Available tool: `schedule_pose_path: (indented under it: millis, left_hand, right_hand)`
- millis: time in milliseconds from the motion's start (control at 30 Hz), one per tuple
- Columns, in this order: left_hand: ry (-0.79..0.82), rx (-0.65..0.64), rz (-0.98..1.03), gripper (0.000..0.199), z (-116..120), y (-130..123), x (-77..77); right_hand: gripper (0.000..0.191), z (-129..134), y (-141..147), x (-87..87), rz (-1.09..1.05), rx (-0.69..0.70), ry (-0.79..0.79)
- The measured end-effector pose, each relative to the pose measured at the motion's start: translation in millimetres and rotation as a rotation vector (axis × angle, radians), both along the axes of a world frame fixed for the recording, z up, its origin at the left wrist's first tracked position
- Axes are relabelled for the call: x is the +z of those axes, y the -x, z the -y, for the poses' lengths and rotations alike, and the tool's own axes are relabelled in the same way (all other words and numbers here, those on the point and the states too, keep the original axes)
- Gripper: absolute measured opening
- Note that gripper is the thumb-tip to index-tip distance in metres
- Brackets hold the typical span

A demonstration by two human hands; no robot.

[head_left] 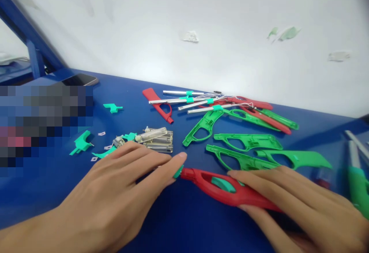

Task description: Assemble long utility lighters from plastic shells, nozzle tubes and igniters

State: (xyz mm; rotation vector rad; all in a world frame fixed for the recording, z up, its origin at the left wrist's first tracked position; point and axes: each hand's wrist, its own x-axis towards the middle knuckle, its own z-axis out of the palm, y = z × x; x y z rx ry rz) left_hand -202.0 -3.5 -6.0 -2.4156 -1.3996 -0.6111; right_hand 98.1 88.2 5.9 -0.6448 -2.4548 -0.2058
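Note:
A red long-neck lighter (239, 197) with a teal trigger (223, 185) in its opening lies across the front of the table. My right hand (300, 203) is closed round its handle end. At the lighter's narrow end, my left hand (123, 191) pinches a teal collar (178, 173); whatever extends beyond it is hidden by the fingers. Just past my left hand lie several clear fuel tanks (157, 139). Green lighter shell halves (245, 141) are spread beyond my right hand.
Metal lighter tubes (198, 109) with teal collars and wires lie near the wall, among red shells (158, 105). Loose teal parts (82, 142) are at left, below a phone (82, 79). Assembled-looking green lighters (357, 183) are at the right edge. A white wall (173, 10) bounds the table.

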Motion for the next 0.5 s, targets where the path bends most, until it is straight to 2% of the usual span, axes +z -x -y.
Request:
schedule_pose_path:
  millis: [100, 233, 500]
  left_hand:
    - [-0.042, 0.0, 0.082, 0.046, -0.6, -2.4, 2.9]
    - [-0.017, -0.019, 0.114, 0.045, -2.7, -5.3, 4.3]
    - [-0.021, -0.075, 0.01, 0.027, -9.3, -0.5, 2.0]
  right_hand:
    - [0.015, 3.1, 1.7, -4.8, -0.051, -0.005, 0.034]
    - [0.016, 5.6, 3.9, -8.4, -0.073, 0.008, 0.064]
    - [0.029, 6.7, -3.5, -13.6, -0.071, 0.013, 0.032]
